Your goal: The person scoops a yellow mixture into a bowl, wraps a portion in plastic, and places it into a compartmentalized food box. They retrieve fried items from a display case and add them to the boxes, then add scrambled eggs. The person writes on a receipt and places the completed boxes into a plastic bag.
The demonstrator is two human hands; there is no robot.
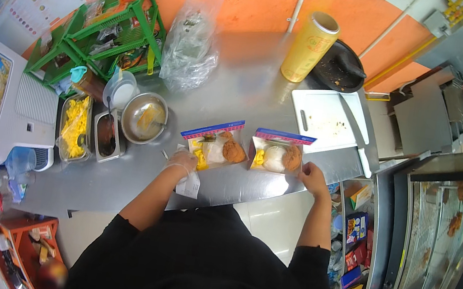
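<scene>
Black-sleeved arms and a dark shirt (214, 261) fill the near side, facing a steel counter (239, 95). Two open meal boxes, a left box (214, 130) and a right box (286, 136), sit side by side at the counter's near edge, probably for easy reach with either hand. Each holds yellow food, white rice and a browned, fried-looking piece; their lids stand back on the far side, leaving the contents exposed. At the left box's left side is the left hand (181, 161), in clear plastic, likely to keep food clean; a paper slip (189, 185) lies just nearer. The right hand (314, 178) has curled fingers at the right box's right side. I cannot tell whether either hand grips or merely touches.
</scene>
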